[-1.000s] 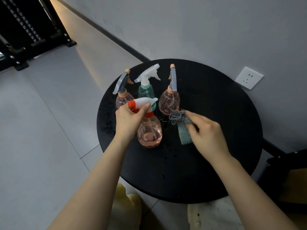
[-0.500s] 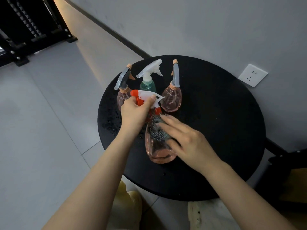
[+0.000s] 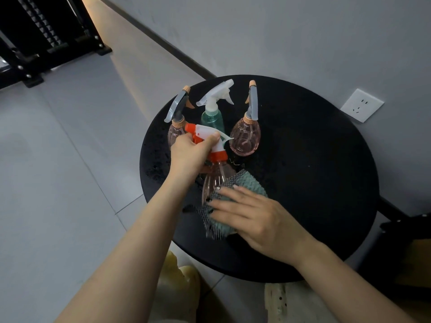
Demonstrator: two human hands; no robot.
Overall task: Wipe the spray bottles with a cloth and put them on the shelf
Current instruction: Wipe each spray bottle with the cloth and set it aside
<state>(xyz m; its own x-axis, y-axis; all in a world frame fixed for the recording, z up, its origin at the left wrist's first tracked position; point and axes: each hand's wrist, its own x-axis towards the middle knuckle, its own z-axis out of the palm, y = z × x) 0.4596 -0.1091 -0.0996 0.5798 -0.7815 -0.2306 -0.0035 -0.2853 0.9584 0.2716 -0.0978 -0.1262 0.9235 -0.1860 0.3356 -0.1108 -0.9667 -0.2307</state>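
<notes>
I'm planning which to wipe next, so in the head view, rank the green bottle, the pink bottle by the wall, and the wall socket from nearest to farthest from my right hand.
From the right hand:
1. Pink bottle, straight ahead.
2. Green bottle, ahead, leftward.
3. Wall socket, off the table, right.

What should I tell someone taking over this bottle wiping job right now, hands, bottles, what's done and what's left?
Left hand grips the red-and-white trigger head of the tilted pink see-through spray bottle.
Right hand presses the grey-green nubbed cloth flat against that bottle's body, fingers straight.
Three more stand upright at the back of the round black table: a pink bottle with grey trigger, a teal bottle with white trigger, another pink round bottle.
Done: first bottle is mid-wipe.
Left: finish it, wipe the other three, carry all four to the black shelf at the far left.
</notes>
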